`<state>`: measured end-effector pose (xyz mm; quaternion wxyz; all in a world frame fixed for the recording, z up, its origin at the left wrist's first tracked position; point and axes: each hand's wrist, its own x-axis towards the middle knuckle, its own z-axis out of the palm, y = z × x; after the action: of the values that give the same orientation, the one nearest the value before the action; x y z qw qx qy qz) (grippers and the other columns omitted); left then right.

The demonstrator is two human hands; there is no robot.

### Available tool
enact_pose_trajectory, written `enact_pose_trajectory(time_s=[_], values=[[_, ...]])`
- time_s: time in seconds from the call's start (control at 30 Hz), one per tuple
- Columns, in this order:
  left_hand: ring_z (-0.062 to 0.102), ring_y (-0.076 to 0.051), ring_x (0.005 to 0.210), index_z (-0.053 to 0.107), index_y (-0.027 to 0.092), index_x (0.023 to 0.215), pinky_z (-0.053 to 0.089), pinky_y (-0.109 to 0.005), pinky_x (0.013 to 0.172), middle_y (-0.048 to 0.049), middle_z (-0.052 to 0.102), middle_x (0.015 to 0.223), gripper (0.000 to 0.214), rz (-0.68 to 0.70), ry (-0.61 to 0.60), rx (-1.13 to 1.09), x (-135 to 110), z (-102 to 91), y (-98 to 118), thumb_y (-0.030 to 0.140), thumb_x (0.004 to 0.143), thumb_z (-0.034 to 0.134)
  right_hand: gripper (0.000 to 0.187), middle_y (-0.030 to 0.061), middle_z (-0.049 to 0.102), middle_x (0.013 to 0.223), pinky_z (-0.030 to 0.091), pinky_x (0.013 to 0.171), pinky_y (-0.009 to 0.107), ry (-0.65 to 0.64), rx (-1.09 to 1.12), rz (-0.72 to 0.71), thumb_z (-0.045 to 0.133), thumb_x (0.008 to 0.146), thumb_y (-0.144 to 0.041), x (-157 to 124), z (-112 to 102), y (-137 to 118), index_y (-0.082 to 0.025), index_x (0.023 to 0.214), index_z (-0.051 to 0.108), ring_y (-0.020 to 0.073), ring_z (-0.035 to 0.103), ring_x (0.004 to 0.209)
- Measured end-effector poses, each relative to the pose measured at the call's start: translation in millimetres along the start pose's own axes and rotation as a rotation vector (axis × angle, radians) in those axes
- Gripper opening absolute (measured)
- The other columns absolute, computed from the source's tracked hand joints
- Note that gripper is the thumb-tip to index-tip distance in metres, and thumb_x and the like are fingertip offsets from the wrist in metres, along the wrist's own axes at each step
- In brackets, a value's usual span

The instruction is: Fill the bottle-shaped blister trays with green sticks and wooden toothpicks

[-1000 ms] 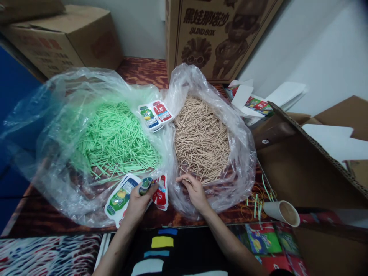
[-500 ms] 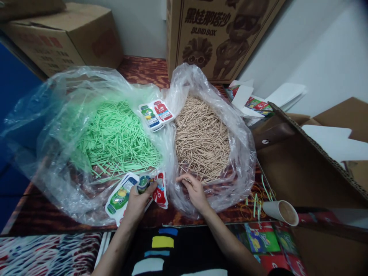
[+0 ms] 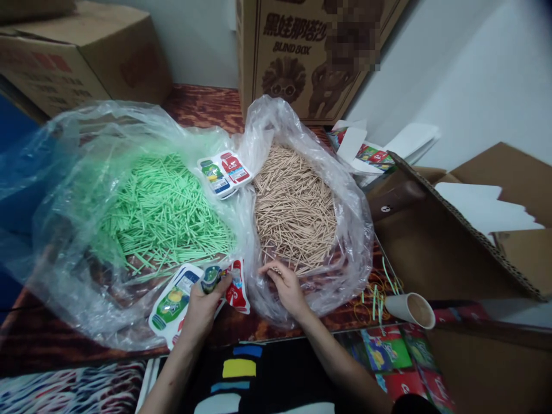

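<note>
My left hand (image 3: 202, 305) is closed round several printed cards (image 3: 173, 300) with drink pictures in green, blue and red. One bent red card (image 3: 236, 287) sticks out past its fingertips. My right hand (image 3: 288, 288) is closed in a pinch at the near edge of the right-hand plastic bag, with what look like a few short brown sticks between its fingers. In front of it a pile of thin brown sticks (image 3: 297, 207) lies in the open clear bag (image 3: 356, 230). Bright green sticks (image 3: 172, 213) fill the clear bag (image 3: 86, 287) on the left.
A small stack of printed cards (image 3: 224, 173) lies between the bags. To the right are a paper cup (image 3: 409, 310) on its side, rubber bands (image 3: 366, 299) with loose green sticks, and an open cardboard box (image 3: 431, 247). Large cartons (image 3: 287, 75) stand behind.
The whole view has shifted slightly, so things appear a little further left. Both hands keep almost the same pose and the same hold.
</note>
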<state>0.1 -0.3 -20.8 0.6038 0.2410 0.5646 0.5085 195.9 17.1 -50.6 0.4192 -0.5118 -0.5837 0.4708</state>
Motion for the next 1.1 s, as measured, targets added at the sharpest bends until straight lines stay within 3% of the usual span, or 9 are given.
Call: enact_pose_trajectory(time_s=[0.3, 0.4, 0.47, 0.53, 0.6, 0.7, 0.87, 0.97, 1.1], values=[[0.067, -0.020, 0.074, 0.072, 0.014, 0.085, 0.054, -0.031, 0.074, -0.0056, 0.075, 0.084, 0.032, -0.024, -0.016, 0.057, 3, -6.7, -7, 0.038, 0.065, 0.079, 0.015, 0.0013, 0.065, 0.078, 0.045, 0.072, 0.027, 0.004, 0.049, 0.072, 0.048, 0.090, -0.029, 2, -4, -15, -0.021, 0.085, 0.060, 0.0165, 0.061, 0.077], [0.067, -0.020, 0.076, 0.072, 0.014, 0.089, 0.053, -0.031, 0.075, -0.0063, 0.075, 0.087, 0.033, -0.024, -0.028, 0.048, 4, -10.6, -11, 0.037, 0.066, 0.078, 0.016, -0.0015, 0.060, 0.071, 0.042, 0.058, 0.024, 0.051, 0.112, 0.121, 0.048, 0.089, -0.035, 16, -30, -23, -0.021, 0.090, 0.056, 0.0129, 0.054, 0.060], [0.067, -0.020, 0.077, 0.072, 0.014, 0.090, 0.053, -0.032, 0.076, -0.0065, 0.075, 0.088, 0.034, -0.016, -0.025, 0.043, 4, -11.9, -11, 0.037, 0.067, 0.078, 0.016, -0.0028, 0.056, 0.070, 0.038, 0.054, 0.023, 0.187, 0.036, 0.100, 0.048, 0.088, -0.036, 31, -54, -28, -0.022, 0.089, 0.054, 0.0112, 0.048, 0.055], [0.067, -0.020, 0.075, 0.071, 0.014, 0.089, 0.053, -0.031, 0.075, -0.0055, 0.075, 0.085, 0.034, -0.018, -0.020, 0.049, 4, -11.4, -11, 0.037, 0.066, 0.079, 0.015, -0.0031, 0.053, 0.068, 0.035, 0.053, 0.024, 0.268, -0.145, 0.079, 0.045, 0.088, -0.034, 48, -75, -31, -0.022, 0.085, 0.052, 0.0120, 0.045, 0.053], [0.066, -0.020, 0.073, 0.071, 0.014, 0.087, 0.053, -0.030, 0.073, -0.0046, 0.074, 0.082, 0.033, -0.031, -0.024, 0.059, 3, -9.5, -10, 0.037, 0.065, 0.079, 0.014, -0.0021, 0.050, 0.066, 0.035, 0.057, 0.026, 0.254, -0.399, 0.046, 0.043, 0.087, -0.029, 63, -87, -33, -0.022, 0.077, 0.049, 0.0144, 0.046, 0.058], [0.066, -0.021, 0.074, 0.071, 0.013, 0.090, 0.053, -0.029, 0.070, -0.0043, 0.073, 0.079, 0.036, -0.042, -0.053, 0.065, 1, -6.9, -10, 0.039, 0.066, 0.078, 0.017, -0.0001, 0.051, 0.067, 0.034, 0.062, 0.028, 0.177, -0.729, 0.012, 0.042, 0.087, -0.023, 78, -84, -34, -0.022, 0.071, 0.044, 0.0168, 0.047, 0.063], [0.064, -0.019, 0.070, 0.069, 0.013, 0.090, 0.052, -0.028, 0.066, -0.0025, 0.072, 0.076, 0.034, -0.049, -0.056, 0.093, -1, -8.5, -16, 0.039, 0.068, 0.076, 0.014, 0.0051, 0.058, 0.078, 0.034, 0.064, 0.028, 0.094, -1.009, -0.021, 0.042, 0.089, -0.017, 87, -65, -33, -0.021, 0.077, 0.047, 0.0185, 0.050, 0.069], [0.064, -0.018, 0.070, 0.069, 0.014, 0.090, 0.051, -0.027, 0.066, -0.0017, 0.072, 0.076, 0.033, -0.039, -0.052, 0.092, -1, -9.0, -15, 0.038, 0.068, 0.076, 0.014, 0.0059, 0.058, 0.080, 0.034, 0.066, 0.029, 0.071, -1.064, -0.044, 0.042, 0.088, -0.014, 93, -65, -33, -0.021, 0.077, 0.048, 0.0190, 0.051, 0.072], [0.064, -0.018, 0.071, 0.070, 0.014, 0.088, 0.051, -0.026, 0.067, -0.0022, 0.072, 0.076, 0.034, -0.049, -0.057, 0.063, 0, -7.1, -10, 0.039, 0.066, 0.078, 0.014, 0.0049, 0.056, 0.081, 0.037, 0.068, 0.028, 0.179, -0.923, -0.089, 0.042, 0.087, -0.018, 103, -76, -35, -0.022, 0.073, 0.045, 0.0189, 0.051, 0.074]])
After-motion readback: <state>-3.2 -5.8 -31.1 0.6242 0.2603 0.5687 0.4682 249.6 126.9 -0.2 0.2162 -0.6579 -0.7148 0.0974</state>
